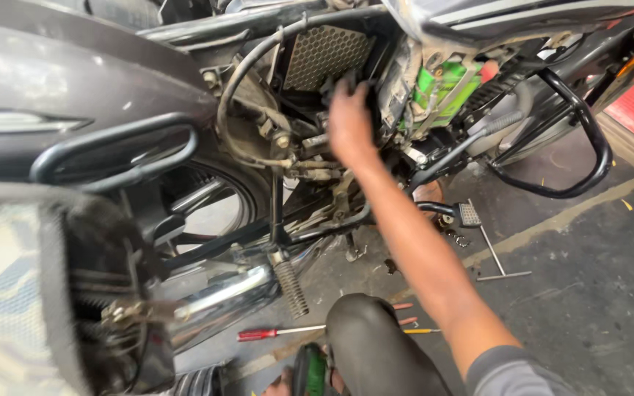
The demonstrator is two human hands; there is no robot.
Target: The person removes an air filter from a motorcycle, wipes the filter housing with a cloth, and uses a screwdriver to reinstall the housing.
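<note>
Inside the black steel motorcycle frame [280, 213], the right hand [350, 121] is pressed against dark parts.
Its grip cannot be told; a green-black power tool [311, 370] is clasped by the left hand [284, 383].

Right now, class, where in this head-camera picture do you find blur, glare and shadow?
Head view: the pale woven seat edge at lower left is blurred; glare streaks the chrome exhaust pipe; the engine bay around the right hand is in deep shadow; the grey concrete floor is evenly lit.

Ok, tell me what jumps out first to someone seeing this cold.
The right hand reaches deep into the motorcycle's opened side, beside a bright green part. On the floor below lie a red-handled screwdriver and a T-handle wrench. At bottom centre, the left hand grips a green tool.
</note>
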